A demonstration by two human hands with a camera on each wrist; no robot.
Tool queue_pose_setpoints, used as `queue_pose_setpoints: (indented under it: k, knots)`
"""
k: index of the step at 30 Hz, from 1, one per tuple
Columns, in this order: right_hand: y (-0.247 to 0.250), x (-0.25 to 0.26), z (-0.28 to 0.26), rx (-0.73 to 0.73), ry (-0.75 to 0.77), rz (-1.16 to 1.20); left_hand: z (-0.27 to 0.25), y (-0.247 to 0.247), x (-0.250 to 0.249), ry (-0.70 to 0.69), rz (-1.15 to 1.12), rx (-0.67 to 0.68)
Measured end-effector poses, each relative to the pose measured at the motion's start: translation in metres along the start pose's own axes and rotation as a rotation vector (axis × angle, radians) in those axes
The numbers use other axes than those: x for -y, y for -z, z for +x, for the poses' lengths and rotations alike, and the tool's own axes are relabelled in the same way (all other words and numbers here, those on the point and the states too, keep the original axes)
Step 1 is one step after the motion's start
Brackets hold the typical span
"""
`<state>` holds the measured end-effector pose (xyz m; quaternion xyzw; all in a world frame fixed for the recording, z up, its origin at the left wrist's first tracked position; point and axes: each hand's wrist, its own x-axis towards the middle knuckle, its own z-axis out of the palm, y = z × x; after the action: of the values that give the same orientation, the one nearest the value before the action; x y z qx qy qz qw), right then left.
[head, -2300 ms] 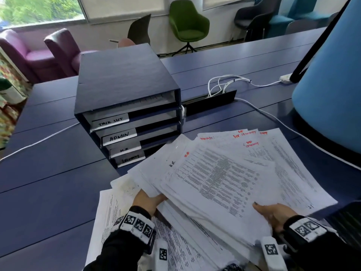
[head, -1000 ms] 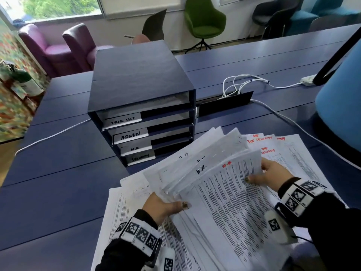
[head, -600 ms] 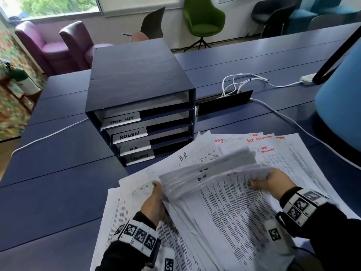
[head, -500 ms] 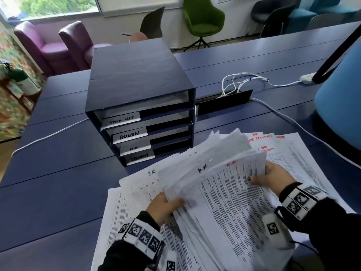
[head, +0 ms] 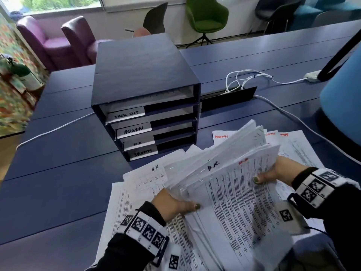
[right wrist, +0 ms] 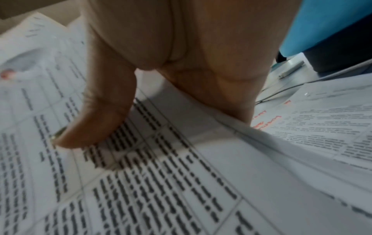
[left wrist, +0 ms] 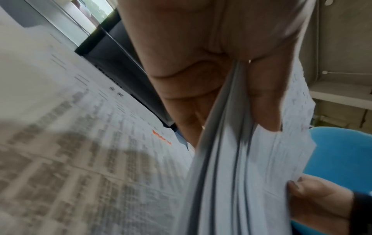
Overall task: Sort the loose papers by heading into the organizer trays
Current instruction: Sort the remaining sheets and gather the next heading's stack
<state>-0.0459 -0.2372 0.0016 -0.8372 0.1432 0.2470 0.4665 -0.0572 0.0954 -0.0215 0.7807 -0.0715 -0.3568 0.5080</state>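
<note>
A thick stack of printed papers (head: 230, 184) is lifted and tilted above the blue table, one sheet marked "H.R." in black. My left hand (head: 175, 204) grips its lower left edge, thumb on top; the left wrist view shows the stack (left wrist: 231, 167) pinched between thumb and fingers. My right hand (head: 273, 173) holds the right edge, thumb (right wrist: 96, 120) pressed on the top sheet. More loose papers (head: 148, 173) lie flat beneath, one headed "H.R.", others (head: 293, 145) with red headings. The dark blue organizer (head: 144, 90) stands beyond, its trays labelled TASK LIST, ADMIN, H.R., SECURITY.
White cables (head: 246, 79) run from a black cable hatch (head: 228, 98) right of the organizer. A blue lamp shade or chair back (head: 343, 106) rises at the right edge. Purple, green and dark chairs (head: 205, 14) stand past the table (head: 58, 173).
The papers were lying spread flat; both hands gathered them into a stack and raised it off the table, flapping it down once. The view has shifted slightly left.
</note>
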Motion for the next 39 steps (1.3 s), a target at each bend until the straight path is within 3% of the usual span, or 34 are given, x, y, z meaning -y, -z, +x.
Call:
queue_pose_setpoints:
  k: [4, 6, 8, 10, 14, 19, 24, 28, 31, 33, 35, 37, 39]
  knots:
    - [-0.012, 0.018, -0.012, -0.071, -0.039, -0.069, 0.007, 0.018, 0.020, 0.086, 0.226, -0.069]
    - [-0.015, 0.025, -0.018, -0.148, -0.021, -0.076, 0.010, 0.034, 0.038, 0.101, 0.392, -0.310]
    - [-0.012, 0.024, -0.019, -0.222, 0.017, -0.066, 0.007, 0.047, 0.057, 0.222, 0.545, -0.567]
    - [-0.004, 0.020, -0.020, -0.282, 0.034, -0.052, 0.004, 0.056, 0.069, 0.341, 0.599, -0.645]
    - [0.015, 0.021, -0.028, -0.378, 0.081, 0.052, 0.008, 0.059, 0.077, 0.362, 0.564, -0.667]
    - [0.030, 0.038, -0.044, -0.382, 0.167, 0.314, 0.015, 0.059, 0.074, 0.259, 0.268, -0.699]
    - [0.050, 0.048, -0.051, -0.437, 0.273, 0.327, 0.015, 0.066, 0.072, 0.227, 0.023, -0.776]
    - [0.062, 0.056, -0.059, -0.359, 0.521, 0.384, 0.011, 0.073, 0.073, 0.236, -0.076, -0.833]
    - [0.065, 0.065, -0.061, -0.239, 0.650, 0.444, 0.014, 0.069, 0.075, 0.242, -0.069, -0.702]
    - [0.064, 0.055, -0.051, -0.203, 0.591, 0.461, 0.017, 0.060, 0.071, 0.216, -0.095, -0.576]
    - [0.063, 0.039, -0.040, -0.212, 0.427, 0.511, 0.019, 0.057, 0.067, 0.180, 0.017, -0.552]
    - [0.056, 0.024, -0.029, -0.267, 0.268, 0.336, 0.020, 0.062, 0.067, 0.160, 0.112, -0.628]
    - [0.044, 0.010, -0.018, -0.342, 0.043, 0.054, 0.020, 0.070, 0.073, 0.278, 0.181, -0.767]
